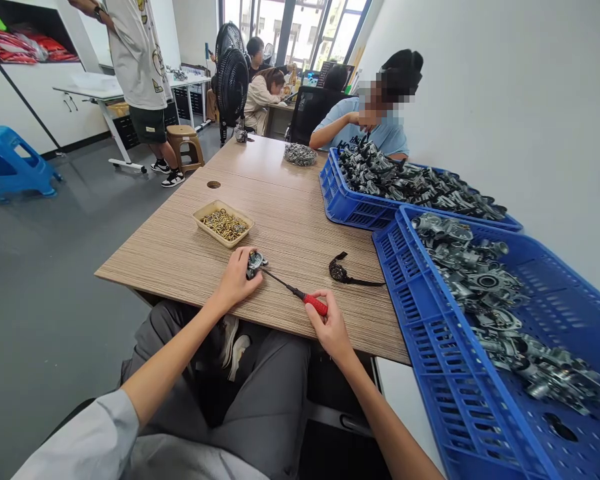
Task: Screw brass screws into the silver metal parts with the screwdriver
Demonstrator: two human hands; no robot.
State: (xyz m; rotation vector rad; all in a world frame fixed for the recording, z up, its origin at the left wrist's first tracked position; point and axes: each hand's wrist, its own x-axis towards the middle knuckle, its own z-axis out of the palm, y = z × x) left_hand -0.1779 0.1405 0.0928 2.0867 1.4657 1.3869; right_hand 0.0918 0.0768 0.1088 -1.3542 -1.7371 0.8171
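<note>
My left hand (pixel 239 279) is closed around a small grey metal housing (pixel 255 263) at the table's near edge. In my right hand (pixel 329 321) is a screwdriver (pixel 314 304) with a red and black handle, its dark shaft pointing left. The tip meets the lower right side of the housing; exactly where it sits is too small to tell. Just beyond my left hand stands a cream tray (pixel 199 222) of brass-coloured screws (pixel 225 225). A black wristwatch (pixel 338 271) lies on the table (pixel 290 213) to the right of the screwdriver.
Two blue crates (pixel 400 267) full of metal castings (pixel 487 280) line the right side. A clear container of small metal parts (pixel 301 155) stands farther back. Across the table sits a person in a light blue shirt (pixel 350 120). A black fan (pixel 231 83) stands behind the table.
</note>
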